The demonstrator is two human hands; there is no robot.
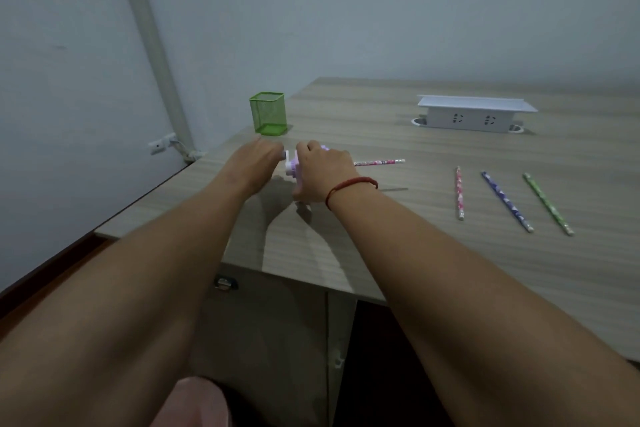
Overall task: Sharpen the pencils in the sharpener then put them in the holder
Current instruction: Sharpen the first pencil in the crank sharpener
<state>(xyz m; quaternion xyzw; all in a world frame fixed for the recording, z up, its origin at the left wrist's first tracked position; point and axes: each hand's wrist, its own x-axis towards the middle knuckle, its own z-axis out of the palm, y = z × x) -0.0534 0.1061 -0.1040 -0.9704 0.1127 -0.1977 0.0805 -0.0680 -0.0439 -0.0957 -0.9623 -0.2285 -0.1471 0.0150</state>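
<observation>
holder (267, 113) at eleven o'clock sits empty; right hand (320, 172) grips sharpener (292, 168) with first pencil (379, 162), left hand (258, 158) clenched at crank; three pencils (506, 199) wait at three o'clock.

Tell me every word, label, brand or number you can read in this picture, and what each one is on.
No text here is legible.
Pink patterned pencil in the sharpener: printed pattern, too blurred to read.
Three loose patterned pencils, pink, purple and green: patterns only, no words made out.
White plastic socket box: socket holes only, no lettering.
Green mesh metal holder: no label visible.
</observation>
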